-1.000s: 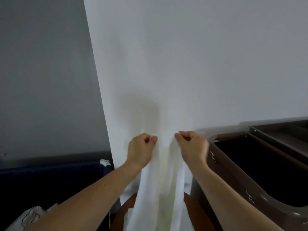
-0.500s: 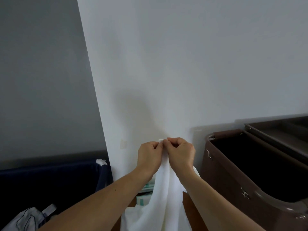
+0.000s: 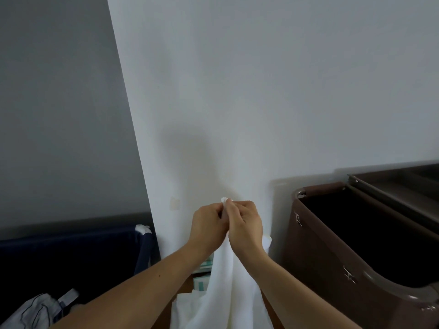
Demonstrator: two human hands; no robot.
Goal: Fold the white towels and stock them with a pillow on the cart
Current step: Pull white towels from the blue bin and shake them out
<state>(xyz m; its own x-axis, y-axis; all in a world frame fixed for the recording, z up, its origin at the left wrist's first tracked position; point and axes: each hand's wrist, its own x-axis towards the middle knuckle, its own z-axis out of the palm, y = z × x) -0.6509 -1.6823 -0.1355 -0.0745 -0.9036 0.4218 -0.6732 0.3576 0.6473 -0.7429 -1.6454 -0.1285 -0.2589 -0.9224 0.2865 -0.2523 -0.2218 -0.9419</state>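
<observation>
A white towel (image 3: 225,288) hangs down in front of me, held up by its top corners. My left hand (image 3: 209,224) and my right hand (image 3: 245,223) are pressed together, each pinching a top corner, and a small tip of cloth sticks out above the fingers. The towel drapes in long folds below my wrists toward the bottom of the view. The brown cart (image 3: 332,245) stands to the right, its dark bin open on top. No pillow is in view.
A white wall (image 3: 261,91) is straight ahead. A dark blue fabric hamper (image 3: 78,252) sits at the left with striped cloth (image 3: 35,312) at its front. Green-and-white packets (image 3: 199,281) lie low behind the towel on a brown wooden surface.
My hands came together from about a hand's width apart, bringing the towel's two top corners to meet. The towel now hangs narrower, doubled lengthwise.
</observation>
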